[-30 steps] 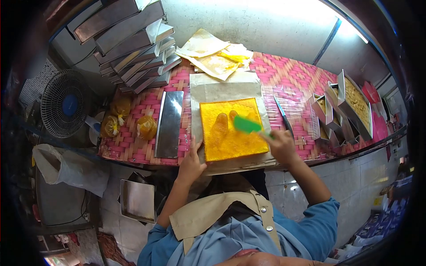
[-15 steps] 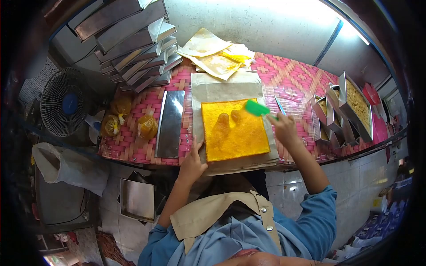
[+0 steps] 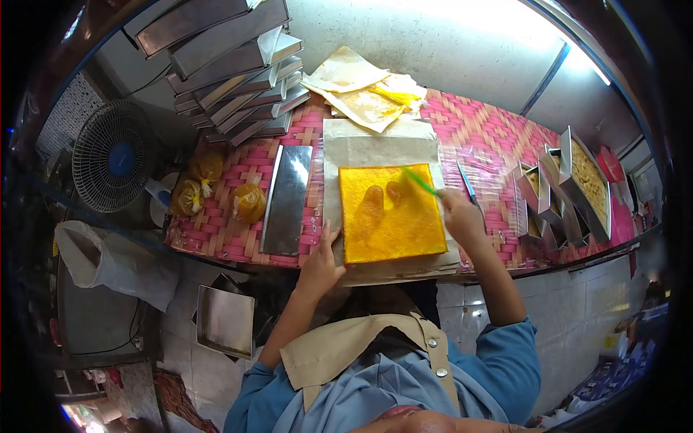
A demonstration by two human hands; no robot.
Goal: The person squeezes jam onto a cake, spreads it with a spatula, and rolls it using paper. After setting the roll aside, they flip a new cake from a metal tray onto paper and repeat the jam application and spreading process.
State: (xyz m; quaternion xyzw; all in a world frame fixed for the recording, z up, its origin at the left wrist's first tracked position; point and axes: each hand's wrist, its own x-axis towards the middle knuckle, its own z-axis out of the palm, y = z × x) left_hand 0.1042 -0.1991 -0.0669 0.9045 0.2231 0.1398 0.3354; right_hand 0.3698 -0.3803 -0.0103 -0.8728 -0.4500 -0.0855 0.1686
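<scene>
Since half a second ago the green spatula [image 3: 419, 180] has turned edge-on over the yellow cake's [image 3: 390, 213] far right corner, gripped by the right hand [image 3: 460, 215], so the left hand [image 3: 321, 263], fingers spread on the paper [image 3: 375, 148] at the worktop's [image 3: 491, 130] near edge, should press firmly while strokes stay light.

We see a yellow-orange cake [image 3: 390, 213] with two darker glossy patches, on beige paper [image 3: 375, 144]. Green spatula [image 3: 419, 180]. Worktop [image 3: 491, 130] covered in pink-and-cream woven diamond pattern. Silver tins [image 3: 231, 58], silver tray [image 3: 286, 198]. Orange-yellow bags [image 3: 249, 202]. Fan [image 3: 115, 155] grey with blue hub. Our shirt blue, apron tan.
</scene>
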